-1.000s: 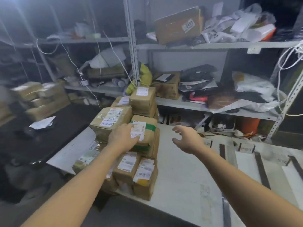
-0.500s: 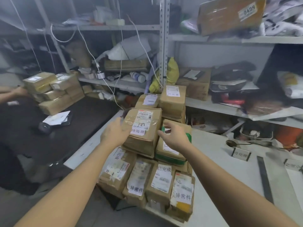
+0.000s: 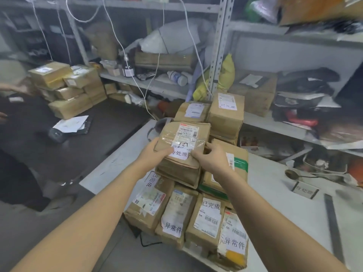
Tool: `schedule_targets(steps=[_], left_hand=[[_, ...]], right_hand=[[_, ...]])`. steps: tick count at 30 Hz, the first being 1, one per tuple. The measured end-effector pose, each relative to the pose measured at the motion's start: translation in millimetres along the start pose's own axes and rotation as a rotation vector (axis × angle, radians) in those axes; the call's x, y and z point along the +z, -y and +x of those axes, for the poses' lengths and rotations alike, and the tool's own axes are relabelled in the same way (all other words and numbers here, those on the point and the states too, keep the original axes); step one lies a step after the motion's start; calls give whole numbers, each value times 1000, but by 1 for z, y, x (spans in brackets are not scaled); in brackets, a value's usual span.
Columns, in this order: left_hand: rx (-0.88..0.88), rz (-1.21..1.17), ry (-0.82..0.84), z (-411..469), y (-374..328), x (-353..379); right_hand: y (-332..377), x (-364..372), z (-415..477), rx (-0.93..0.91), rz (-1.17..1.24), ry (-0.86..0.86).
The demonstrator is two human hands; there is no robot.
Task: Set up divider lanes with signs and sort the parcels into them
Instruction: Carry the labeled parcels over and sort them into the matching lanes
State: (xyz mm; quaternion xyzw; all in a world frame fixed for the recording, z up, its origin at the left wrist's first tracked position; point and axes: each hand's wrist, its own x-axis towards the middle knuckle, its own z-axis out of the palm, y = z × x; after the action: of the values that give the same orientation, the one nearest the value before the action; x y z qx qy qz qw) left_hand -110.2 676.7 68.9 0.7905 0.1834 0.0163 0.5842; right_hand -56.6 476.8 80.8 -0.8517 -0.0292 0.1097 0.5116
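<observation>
The white bench (image 3: 275,195) carries a pile of parcels (image 3: 206,218) at its near edge, close to the left corner, some of them overhanging that edge. We are in the sorting step, picking one parcel off the pile. The top parcel (image 3: 184,138), taped brown and labelled 待处理, lies on the upper tier of the pile. Our left hand (image 3: 155,154) grips its left side with the thumb on top. Our right hand (image 3: 212,160) clasps its right side, fingers curled at the edge and thumb on the label.

A dark divider strip (image 3: 334,222) lies toward the bench's right edge, and a small sign (image 3: 305,191) just beside it seems to bear the same 待处理 wording, though it is blurred.

We judge the next move to be a straight lift clear of the neighbours, so the pile does not topple, then a carry rightward into that sign's lane.
</observation>
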Motion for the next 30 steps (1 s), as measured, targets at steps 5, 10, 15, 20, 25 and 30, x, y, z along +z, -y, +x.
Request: schedule_targets(steps=[5,10,15,20,25,30], left_hand=[[51,-68,66,2,9,-15],[119,-60,91,-3,-2,-43],[243,-24,67,-18,-31,-67],[372,9,88,-36,-64,-67],[458,18,144,-59,-108,-27],[489,8,209,-84,-143,48]], right_hand=[[15,13,-13,44,91,-21],[29,25,-29,57,172,-30],[54,20,-49,-5,269,-41],[71,-7,-68,-111,285,-100],[68,-64,-97,-198,302,-194],[42,-142,-124,-194,291,-252]])
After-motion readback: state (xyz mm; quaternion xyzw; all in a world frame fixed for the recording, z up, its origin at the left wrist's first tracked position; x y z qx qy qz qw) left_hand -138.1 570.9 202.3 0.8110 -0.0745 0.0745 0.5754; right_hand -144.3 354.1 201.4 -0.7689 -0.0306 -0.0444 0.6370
